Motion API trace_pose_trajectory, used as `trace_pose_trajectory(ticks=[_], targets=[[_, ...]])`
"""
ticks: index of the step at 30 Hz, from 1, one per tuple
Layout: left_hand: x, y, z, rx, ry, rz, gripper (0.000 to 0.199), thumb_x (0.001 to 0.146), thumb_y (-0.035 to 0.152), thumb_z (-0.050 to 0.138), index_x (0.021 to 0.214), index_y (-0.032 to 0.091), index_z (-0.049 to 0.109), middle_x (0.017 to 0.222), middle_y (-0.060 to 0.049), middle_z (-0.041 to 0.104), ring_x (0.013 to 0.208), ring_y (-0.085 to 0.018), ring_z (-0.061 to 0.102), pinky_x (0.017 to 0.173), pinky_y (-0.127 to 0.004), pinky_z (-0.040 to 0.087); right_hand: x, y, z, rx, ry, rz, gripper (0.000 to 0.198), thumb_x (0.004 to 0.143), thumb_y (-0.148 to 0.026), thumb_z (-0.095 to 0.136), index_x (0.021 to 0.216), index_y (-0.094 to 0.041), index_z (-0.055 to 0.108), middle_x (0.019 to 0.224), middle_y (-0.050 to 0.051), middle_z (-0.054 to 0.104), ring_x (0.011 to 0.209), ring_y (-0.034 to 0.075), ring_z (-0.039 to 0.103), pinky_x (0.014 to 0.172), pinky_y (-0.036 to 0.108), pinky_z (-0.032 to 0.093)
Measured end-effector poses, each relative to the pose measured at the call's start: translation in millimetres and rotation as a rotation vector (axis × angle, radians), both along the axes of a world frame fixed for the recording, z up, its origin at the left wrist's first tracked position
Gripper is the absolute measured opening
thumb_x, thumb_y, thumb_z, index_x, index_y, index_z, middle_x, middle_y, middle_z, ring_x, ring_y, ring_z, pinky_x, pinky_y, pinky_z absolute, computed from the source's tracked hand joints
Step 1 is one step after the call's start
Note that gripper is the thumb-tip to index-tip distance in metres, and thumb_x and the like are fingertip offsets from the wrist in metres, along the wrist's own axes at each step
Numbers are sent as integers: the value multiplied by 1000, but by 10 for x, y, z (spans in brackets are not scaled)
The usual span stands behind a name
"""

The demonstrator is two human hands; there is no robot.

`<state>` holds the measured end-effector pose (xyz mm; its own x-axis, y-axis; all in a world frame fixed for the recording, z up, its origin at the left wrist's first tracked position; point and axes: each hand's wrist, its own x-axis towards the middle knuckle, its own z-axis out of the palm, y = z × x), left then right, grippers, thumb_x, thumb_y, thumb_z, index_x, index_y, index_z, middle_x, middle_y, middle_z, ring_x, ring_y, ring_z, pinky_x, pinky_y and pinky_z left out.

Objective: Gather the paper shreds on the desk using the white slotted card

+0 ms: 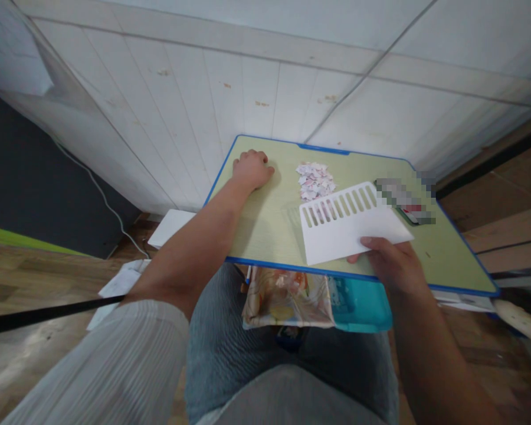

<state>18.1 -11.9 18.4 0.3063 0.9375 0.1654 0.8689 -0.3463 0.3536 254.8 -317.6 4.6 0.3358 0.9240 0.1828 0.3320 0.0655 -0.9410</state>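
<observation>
Left hand fisted, knuckles down, arm outstretched; right hand in a thumb-over pinch grip.

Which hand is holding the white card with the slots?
The right hand pinches the white slotted card at its corner. The left hand holds nothing, resting as a loose fist on the table.

right hand gripping slotted white card, paper scraps behind

One table, two hands, one slotted card, one scrap pile — pieces too small to count.
</observation>
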Motion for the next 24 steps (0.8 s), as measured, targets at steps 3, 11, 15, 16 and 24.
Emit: trace_pose_trajectory(ticks=[3,11,15,16,24], targets=[[-18,-16,19,-4,19,-3,52,105,38,65,152,22,83,170,-22,72,162,-43,63,137,-60,51,-30,75,-20,152,247,-154,20,82,-35,86,70,-28,72,78,1,79,70,24,76,72,40,70],[-51,4,-3,24,54,-15,49,106,42,66,150,26,83,168,-19,75,160,-41,65,135,-60,52,97,251,-11,235,358,-465,38,73,-32,97,100,-23,73,90,0,85,60,20,78,54,31,67],[-57,22,-14,22,49,-14,49,106,42,66,149,27,84,168,-18,75,161,-41,64,136,-60,52,100,317,30,219,239,-450,30,76,-34,92,98,-22,76,80,1,82,55,22,76,52,33,67],[-57,22,-11,20,43,-16,50,105,42,66,149,27,84,169,-19,75,161,-42,64,136,-61,52,93,321,32,220,226,-450,29,76,-34,91,97,-22,76,80,1,82,54,22,75,52,34,66],[-44,-9,40,-5,54,-14,54,107,40,64,154,22,82,171,-21,72,164,-42,62,138,-58,52,128,167,-34,124,70,-434,20,84,-39,90,82,-24,76,73,3,83,57,25,77,60,37,68]])
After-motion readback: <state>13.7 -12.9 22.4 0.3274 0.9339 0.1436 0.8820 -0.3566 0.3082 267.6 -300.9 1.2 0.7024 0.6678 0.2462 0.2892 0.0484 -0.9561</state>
